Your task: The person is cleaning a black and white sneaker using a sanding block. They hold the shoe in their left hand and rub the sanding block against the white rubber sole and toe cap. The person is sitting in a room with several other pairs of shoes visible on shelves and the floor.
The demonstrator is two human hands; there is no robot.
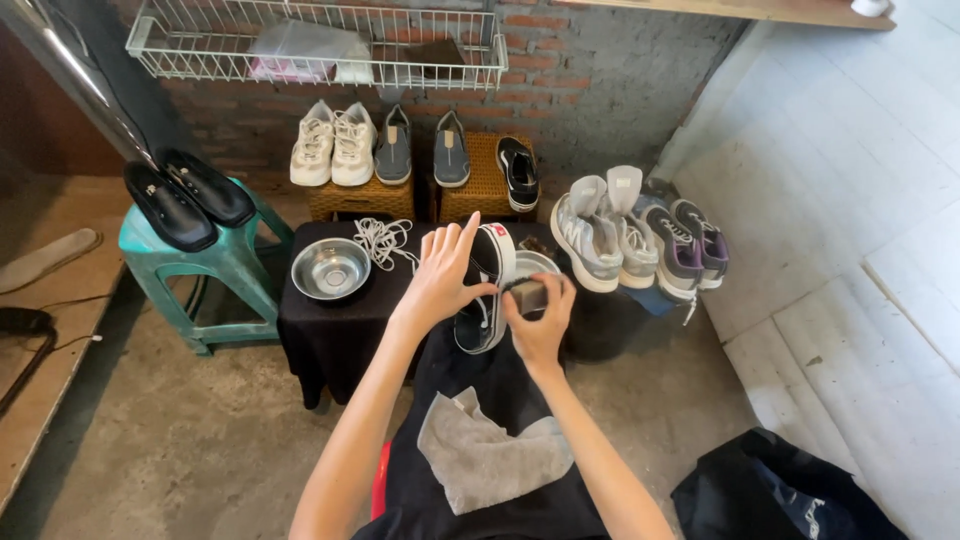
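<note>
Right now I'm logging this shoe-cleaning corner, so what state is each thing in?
Left hand: gripping the black-and-white shoe.
Right hand: pressing a small block against the sole.
Black-and-white shoe: held on edge, laces out.
Small block: held in the fingers.
Metal bowl: upright; contents unclear.
White laces: loose, in a heap.
Grey cloth: crumpled on the lap.
Grey sneakers: tongues pulled up, unlaced.

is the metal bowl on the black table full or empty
Empty, as far as the view shows: the metal bowl sits upright on the black table, and its shiny bare bottom is visible, with no liquid or objects apparent.
</note>
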